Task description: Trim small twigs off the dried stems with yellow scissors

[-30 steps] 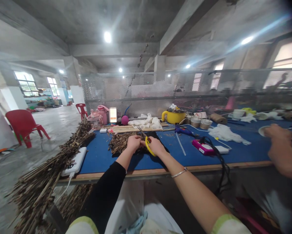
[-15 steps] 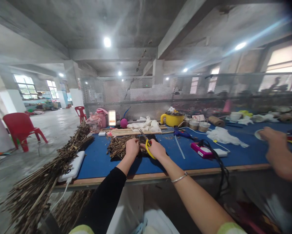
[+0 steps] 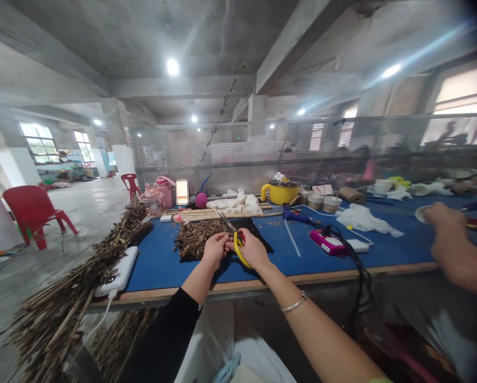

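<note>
My right hand [image 3: 253, 250] is closed around a pair of scissors [image 3: 242, 255] with yellow handles; the metal blades point up and away to the left. Close beside it, my left hand [image 3: 216, 251] has its fingertips pinched together, almost touching the right fingers. Whatever sits between the left fingers is too small to make out. Just beyond the left hand lies a pile of short dried brown plant stems [image 3: 192, 238]. A black sheet [image 3: 258, 230] is spread under the pile and the hands on the blue table [image 3: 278, 266].
Long dried stalks [image 3: 58, 303] lean over the table's left end beside a white power strip [image 3: 120, 271]. Behind are sticks [image 3: 198, 215], white cloth [image 3: 238, 202] and a yellow pot [image 3: 284, 192]. Rightward are a blue glue gun [image 3: 296, 215], a magenta box [image 3: 328, 243] and another person's hand [image 3: 449, 223].
Both hands have drawn slightly back toward me, and the scissor blades show more fully above the fingers. The scissors remain in my right hand.
</note>
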A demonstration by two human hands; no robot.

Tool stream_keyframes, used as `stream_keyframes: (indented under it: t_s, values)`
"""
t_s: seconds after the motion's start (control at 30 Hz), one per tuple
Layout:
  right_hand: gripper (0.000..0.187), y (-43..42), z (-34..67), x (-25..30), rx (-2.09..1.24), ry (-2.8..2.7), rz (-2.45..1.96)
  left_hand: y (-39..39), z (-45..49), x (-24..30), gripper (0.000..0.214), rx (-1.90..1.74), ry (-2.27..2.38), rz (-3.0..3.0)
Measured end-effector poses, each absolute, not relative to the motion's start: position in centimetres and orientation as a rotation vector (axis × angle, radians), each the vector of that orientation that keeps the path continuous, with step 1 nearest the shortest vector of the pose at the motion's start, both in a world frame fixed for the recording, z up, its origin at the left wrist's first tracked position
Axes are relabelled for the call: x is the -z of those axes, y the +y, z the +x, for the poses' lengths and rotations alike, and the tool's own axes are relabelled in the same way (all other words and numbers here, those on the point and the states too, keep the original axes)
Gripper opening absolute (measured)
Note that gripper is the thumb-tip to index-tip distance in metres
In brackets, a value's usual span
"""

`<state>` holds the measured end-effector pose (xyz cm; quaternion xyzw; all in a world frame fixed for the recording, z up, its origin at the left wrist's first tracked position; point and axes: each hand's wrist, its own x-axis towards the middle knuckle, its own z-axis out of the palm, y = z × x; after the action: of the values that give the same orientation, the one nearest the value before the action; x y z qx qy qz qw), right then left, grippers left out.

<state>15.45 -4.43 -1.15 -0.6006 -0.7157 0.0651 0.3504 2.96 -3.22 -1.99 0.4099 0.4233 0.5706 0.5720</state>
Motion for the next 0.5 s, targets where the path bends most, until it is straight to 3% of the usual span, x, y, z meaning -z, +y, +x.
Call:
stream_keyframes:
  t_s: [0.5]
  values:
    - [0.066, -5.5, 15.3, 1.9, -0.039, -1.938, -1.575, -3.0, 2.9, 3.3, 0.029, -1.416, 0.949, 1.031]
